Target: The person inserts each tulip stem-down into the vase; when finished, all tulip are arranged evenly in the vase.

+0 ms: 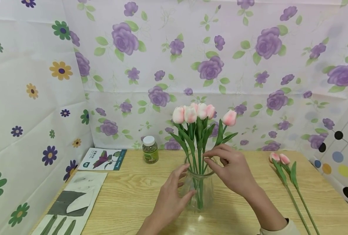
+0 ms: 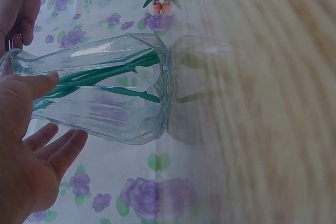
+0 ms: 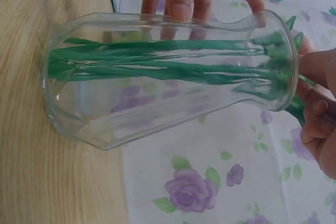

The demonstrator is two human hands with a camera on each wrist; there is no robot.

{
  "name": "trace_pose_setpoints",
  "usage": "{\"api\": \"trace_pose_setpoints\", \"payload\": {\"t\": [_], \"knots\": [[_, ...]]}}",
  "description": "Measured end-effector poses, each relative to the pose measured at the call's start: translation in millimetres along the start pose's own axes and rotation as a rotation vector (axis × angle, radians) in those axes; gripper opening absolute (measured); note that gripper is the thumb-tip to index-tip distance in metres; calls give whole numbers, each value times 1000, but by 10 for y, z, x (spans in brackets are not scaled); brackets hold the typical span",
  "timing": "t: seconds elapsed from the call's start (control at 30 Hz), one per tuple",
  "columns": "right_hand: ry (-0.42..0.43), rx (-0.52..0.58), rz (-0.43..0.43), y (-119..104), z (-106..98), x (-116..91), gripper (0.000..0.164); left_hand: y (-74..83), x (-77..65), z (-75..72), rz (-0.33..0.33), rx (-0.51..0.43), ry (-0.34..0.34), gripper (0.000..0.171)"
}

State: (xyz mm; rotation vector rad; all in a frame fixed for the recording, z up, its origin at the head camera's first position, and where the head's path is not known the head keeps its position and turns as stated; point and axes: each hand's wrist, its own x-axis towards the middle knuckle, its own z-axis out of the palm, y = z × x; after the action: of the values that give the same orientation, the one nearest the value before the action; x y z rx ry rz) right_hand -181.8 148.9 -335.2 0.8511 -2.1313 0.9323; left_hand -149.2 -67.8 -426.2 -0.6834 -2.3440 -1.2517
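Observation:
A clear glass vase [image 1: 208, 192] stands upright on the wooden table with several pink-and-white artificial tulips [image 1: 190, 114] in it. Their green stems [image 3: 157, 72] show through the glass in the right wrist view. One tulip bloom [image 1: 229, 117] leans out to the right, apart from the cluster. At the vase's mouth my right hand [image 1: 234, 169] pinches a tulip stem between thumb and fingers. My left hand [image 1: 171, 192] is spread along the vase's left side, its thumb and fingers loosely around the glass just below the rim.
Two more tulips [image 1: 291, 182] lie on the table at the right. A jar with a white lid [image 1: 150, 150] stands at the back left, near a printed booklet [image 1: 102, 159] and a picture sheet [image 1: 74, 199]. Flowered cloth [image 1: 162, 49] hangs behind the table.

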Motion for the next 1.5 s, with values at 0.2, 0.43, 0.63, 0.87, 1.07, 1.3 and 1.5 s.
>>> {"api": "trace_pose_setpoints", "payload": {"t": [0.2,0.43,0.63,0.87,1.07,1.3,1.5], "knots": [[12,103,88,34,-128,0,22,0,-3,9,-1,-4,3,88],[60,192,251,78,-359,-27,19,7,-1,20,-3,-9,-1,88],[110,208,344,240,-537,-134,15,7,4,20,3,-4,0,89],[112,163,421,395,-664,-299,13,9,5,15,6,-1,2,88],[130,105,444,463,-732,-360,15,5,3,12,0,1,12,88],[126,91,491,625,-846,-464,20,-7,6,15,6,-6,20,90],[109,85,574,787,-994,-603,25,-11,7,18,6,-2,15,90]]}}
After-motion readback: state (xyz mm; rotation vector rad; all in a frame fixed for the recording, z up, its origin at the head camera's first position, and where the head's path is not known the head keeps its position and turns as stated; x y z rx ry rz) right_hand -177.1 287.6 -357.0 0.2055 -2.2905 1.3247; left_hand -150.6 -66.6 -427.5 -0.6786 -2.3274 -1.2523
